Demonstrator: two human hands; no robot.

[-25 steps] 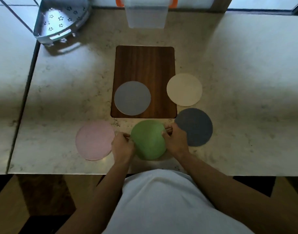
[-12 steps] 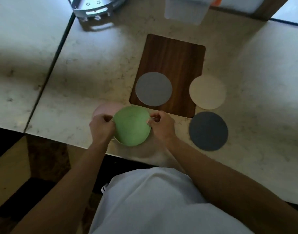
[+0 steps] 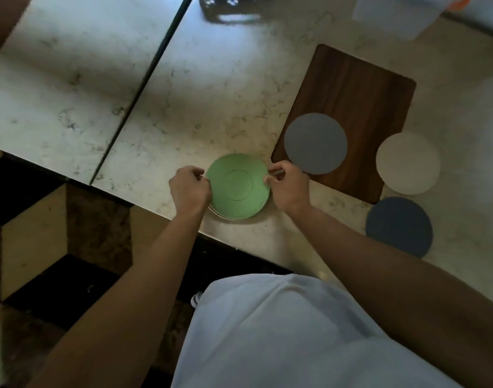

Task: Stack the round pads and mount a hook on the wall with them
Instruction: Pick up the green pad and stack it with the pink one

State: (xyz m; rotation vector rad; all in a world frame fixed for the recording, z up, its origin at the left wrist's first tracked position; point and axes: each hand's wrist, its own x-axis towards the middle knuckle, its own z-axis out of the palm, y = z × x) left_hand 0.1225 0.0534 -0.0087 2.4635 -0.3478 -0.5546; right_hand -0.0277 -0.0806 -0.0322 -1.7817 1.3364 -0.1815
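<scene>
A green round pad (image 3: 237,186) lies near the counter's front edge, directly on top of the pink pad, of which only a thin pale rim (image 3: 217,214) shows at the lower left. My left hand (image 3: 189,189) pinches the green pad's left edge and my right hand (image 3: 288,186) pinches its right edge. A grey pad (image 3: 315,143) rests on the near end of a dark wooden board (image 3: 351,88). A cream pad (image 3: 407,163) and a dark blue pad (image 3: 398,227) lie on the counter to the right. No hook is visible.
The marble counter (image 3: 211,88) has a dark seam (image 3: 144,85) running diagonally on the left. A metal corner rack (image 3: 228,7) and a translucent container (image 3: 402,15) stand at the far edge. The floor lies below the front edge.
Both hands carried the green pad leftward onto the pink pad, which is now almost fully covered. The camera view swung left and tilted.
</scene>
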